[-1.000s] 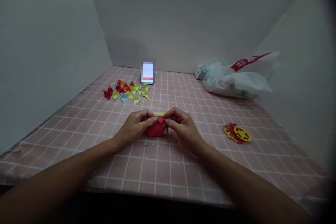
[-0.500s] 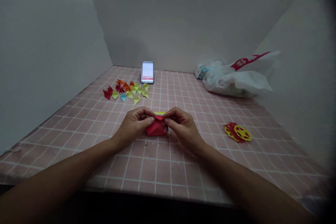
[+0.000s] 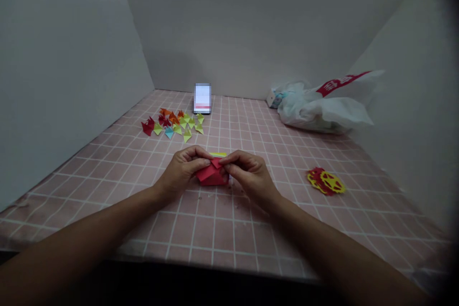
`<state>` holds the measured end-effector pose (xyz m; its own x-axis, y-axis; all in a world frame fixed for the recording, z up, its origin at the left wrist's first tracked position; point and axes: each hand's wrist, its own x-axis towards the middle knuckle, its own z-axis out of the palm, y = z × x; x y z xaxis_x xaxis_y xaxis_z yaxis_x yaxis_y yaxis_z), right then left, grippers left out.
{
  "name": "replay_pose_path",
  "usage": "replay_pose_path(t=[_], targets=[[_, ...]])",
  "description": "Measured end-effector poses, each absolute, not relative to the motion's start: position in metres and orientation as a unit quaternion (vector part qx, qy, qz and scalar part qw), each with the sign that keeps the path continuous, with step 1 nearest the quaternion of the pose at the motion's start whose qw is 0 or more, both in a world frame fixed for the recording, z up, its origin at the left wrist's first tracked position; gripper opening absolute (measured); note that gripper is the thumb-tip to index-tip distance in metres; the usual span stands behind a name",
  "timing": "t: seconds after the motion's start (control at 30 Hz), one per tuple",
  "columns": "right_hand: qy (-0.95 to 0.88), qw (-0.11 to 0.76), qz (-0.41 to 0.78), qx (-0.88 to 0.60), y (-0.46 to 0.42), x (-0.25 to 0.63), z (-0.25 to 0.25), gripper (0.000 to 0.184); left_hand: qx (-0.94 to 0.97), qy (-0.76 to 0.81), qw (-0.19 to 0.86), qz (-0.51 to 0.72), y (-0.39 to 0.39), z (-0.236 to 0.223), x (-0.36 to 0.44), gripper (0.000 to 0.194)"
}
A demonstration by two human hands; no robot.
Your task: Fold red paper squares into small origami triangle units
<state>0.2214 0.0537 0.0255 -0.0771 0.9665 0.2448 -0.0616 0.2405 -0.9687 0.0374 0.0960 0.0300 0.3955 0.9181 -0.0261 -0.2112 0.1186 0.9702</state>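
Between my hands is a partly folded piece of red origami paper (image 3: 215, 163). My left hand (image 3: 184, 167) pinches its left side between thumb and fingers. At the right edge, the thumb and fingertips of my right hand (image 3: 247, 169) are closed on the same paper. Just under it lies a small stack of paper squares (image 3: 218, 154), red in front with a yellow strip showing at the back. Both hands hide much of the stack's sides and the paper's edges.
Several folded paper birds (image 3: 174, 123) in red, orange, yellow and blue lie back left. A phone with a lit screen (image 3: 202, 98) stands behind them. Red and yellow paper cut-outs (image 3: 327, 181) lie on the right, below a white plastic bag (image 3: 319, 110) beside a small box (image 3: 273, 98). A checked cloth (image 3: 201, 239) covers the table.
The red paper has turned slightly between my fingers and shows more of its left side. My right fingertips have shifted a little left; the view has moved very slightly.
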Motion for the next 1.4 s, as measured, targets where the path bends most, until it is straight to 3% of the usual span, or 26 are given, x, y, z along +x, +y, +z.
replay_pose_path(t=[0.23, 0.53, 0.7, 1.0, 1.17, 1.4], targets=[[-0.636, 0.519, 0.384, -0.423, 0.0517, 0.2246, 0.0273, 0.015, 0.485, 0.358, 0.684, 0.410, 0.0953, 0.0344, 0.0386, 0.009], [-0.705, 0.504, 0.277, -0.415, 0.0519, 0.2257, 0.0273, 0.020, 0.501, 0.373, 0.709, 0.329, 0.0954, 0.0327, 0.0395, 0.031], [-0.730, 0.485, 0.250, -0.410, 0.0528, 0.2257, 0.0258, 0.020, 0.524, 0.369, 0.689, 0.338, 0.0956, 0.0315, 0.0381, 0.029], [-0.585, 0.514, 0.481, -0.403, 0.0561, 0.2257, 0.0289, 0.008, 0.561, 0.383, 0.642, 0.357, 0.0984, 0.0295, 0.0352, 0.027], [-0.558, 0.458, 0.543, -0.429, 0.0548, 0.2243, 0.0288, 0.030, 0.616, 0.388, 0.588, 0.352, 0.0958, 0.0349, 0.0357, 0.027], [-0.508, 0.447, 0.586, -0.446, 0.0500, 0.2211, 0.0323, 0.029, 0.622, 0.383, 0.587, 0.349, 0.0956, 0.0347, 0.0363, 0.025]])
